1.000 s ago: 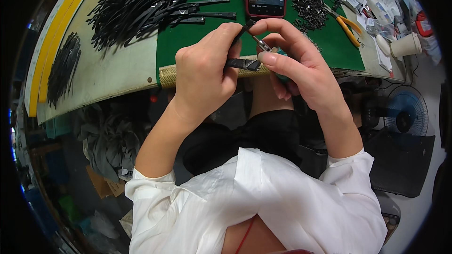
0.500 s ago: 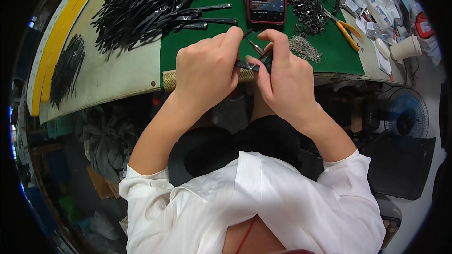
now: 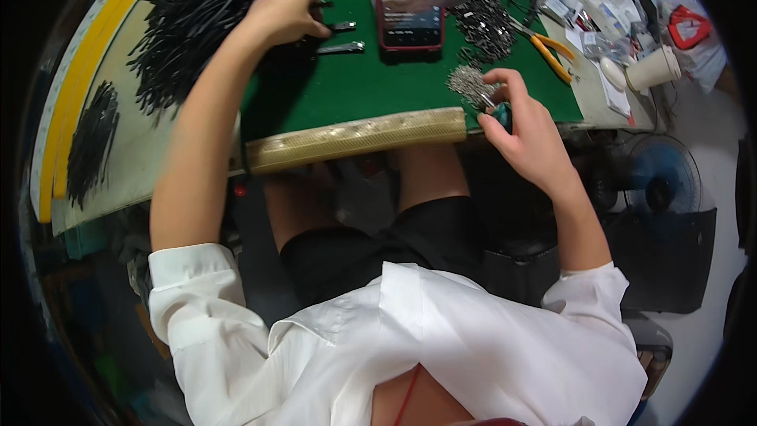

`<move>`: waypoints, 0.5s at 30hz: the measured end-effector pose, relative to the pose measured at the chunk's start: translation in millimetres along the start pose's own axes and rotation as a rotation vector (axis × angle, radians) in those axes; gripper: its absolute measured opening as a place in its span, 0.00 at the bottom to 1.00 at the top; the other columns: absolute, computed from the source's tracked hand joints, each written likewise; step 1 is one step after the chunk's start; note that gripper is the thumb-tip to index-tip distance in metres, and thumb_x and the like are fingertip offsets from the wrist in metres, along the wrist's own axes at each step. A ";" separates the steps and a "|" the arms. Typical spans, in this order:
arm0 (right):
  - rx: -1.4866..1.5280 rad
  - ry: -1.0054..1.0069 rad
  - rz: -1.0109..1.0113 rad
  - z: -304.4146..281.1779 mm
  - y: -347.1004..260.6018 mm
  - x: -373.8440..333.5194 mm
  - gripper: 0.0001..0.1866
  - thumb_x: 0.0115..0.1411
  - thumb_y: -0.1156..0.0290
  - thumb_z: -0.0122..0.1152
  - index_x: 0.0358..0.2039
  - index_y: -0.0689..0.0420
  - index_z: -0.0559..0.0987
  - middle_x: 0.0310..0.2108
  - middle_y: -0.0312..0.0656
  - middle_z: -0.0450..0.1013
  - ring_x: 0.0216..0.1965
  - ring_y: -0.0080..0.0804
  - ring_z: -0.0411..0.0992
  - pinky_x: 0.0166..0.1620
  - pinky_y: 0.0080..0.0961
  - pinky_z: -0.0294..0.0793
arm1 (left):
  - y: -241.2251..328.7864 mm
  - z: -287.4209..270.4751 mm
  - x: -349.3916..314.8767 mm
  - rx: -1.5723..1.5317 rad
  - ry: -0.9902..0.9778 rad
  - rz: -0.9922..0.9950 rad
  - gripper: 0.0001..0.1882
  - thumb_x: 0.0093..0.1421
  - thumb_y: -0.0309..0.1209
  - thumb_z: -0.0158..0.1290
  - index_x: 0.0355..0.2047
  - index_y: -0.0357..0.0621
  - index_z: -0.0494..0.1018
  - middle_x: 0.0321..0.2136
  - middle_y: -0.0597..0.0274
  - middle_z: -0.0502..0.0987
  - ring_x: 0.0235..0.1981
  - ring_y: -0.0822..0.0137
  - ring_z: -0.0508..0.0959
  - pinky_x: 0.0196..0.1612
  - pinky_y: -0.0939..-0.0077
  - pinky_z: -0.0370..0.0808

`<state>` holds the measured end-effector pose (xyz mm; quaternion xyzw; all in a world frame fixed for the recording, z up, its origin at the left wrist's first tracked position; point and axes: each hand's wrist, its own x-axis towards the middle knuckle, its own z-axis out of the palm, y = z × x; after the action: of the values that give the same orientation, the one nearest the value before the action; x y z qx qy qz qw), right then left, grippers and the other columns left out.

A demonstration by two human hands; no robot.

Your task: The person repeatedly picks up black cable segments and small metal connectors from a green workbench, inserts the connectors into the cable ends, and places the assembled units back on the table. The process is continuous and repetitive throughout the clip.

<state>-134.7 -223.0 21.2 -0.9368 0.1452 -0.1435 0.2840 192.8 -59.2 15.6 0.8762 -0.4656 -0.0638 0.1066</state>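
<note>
We identify the pale surface (image 3: 154, 154) as the largest item; it extends across the upper part of the view. On it we find the green mat (image 3: 355, 95), which covers the central section. To the left lies the large heap of black strips (image 3: 181, 47), overlapping and pointing in mixed directions. We note a long yellow strip (image 3: 77, 83) along the left rim of the surface and a gold mesh-patterned roll (image 3: 355, 140) along the front edge, before the mat.

We locate the left hand (image 3: 284, 14) at the right side of the heap. Its fingers are bent; we cannot tell whether they pinch a strip. We locate the right hand (image 3: 524, 126) beyond the right end of the roll, with its thumb and index finger curved toward each other.

The red-edged phone (image 3: 410, 22) stands at the far part of the mat. Right of it we see a pile of dark small parts (image 3: 489, 28), then the orange-handled pliers (image 3: 550, 61); a white cup (image 3: 658, 69) lies tilted farther right. A pile of silver pieces (image 3: 467, 83) sits just beside the right fingertips. Separate strip ends (image 3: 347, 48) project near the left thumb. The green-handled tool (image 3: 502, 114) is held within the right fingers, its metal shaft near the silver pieces.
</note>
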 end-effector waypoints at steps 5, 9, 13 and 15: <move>-0.140 -0.235 -0.116 -13.0 5.6 7.2 0.15 0.59 0.70 0.58 0.46 0.55 0.72 0.38 0.49 0.72 0.40 0.50 0.75 0.43 0.40 0.74 | -5.3 -15.1 -3.9 -0.135 0.258 0.124 0.11 0.55 0.31 0.62 0.35 0.37 0.78 0.30 0.56 0.82 0.36 0.64 0.83 0.43 0.69 0.77; -0.183 -0.288 -0.096 -11.0 6.4 14.4 0.15 0.58 0.71 0.59 0.46 0.56 0.72 0.41 0.47 0.73 0.42 0.46 0.74 0.45 0.37 0.73 | -12.1 -24.8 -15.7 -0.362 0.411 0.193 0.10 0.62 0.28 0.56 0.43 0.39 0.77 0.32 0.60 0.82 0.37 0.71 0.82 0.43 0.73 0.77; -0.221 -0.293 -0.079 -12.8 7.4 15.9 0.15 0.58 0.71 0.60 0.46 0.57 0.72 0.43 0.46 0.74 0.42 0.45 0.74 0.47 0.36 0.73 | 18.3 -34.6 -72.0 -0.488 0.407 0.236 0.17 0.65 0.29 0.55 0.54 0.41 0.76 0.29 0.67 0.78 0.32 0.76 0.76 0.43 0.80 0.74; -0.225 -0.296 -0.089 -13.1 10.8 15.0 0.15 0.58 0.71 0.59 0.46 0.57 0.72 0.42 0.46 0.73 0.42 0.45 0.74 0.47 0.36 0.73 | 36.9 -20.5 -93.9 -0.734 0.372 0.228 0.13 0.65 0.27 0.54 0.49 0.37 0.75 0.28 0.67 0.76 0.32 0.77 0.76 0.40 0.80 0.74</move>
<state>-127.6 -243.4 28.2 -0.9790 0.0755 0.0007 0.1894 115.1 1.2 45.7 0.7198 -0.4786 -0.0538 0.4999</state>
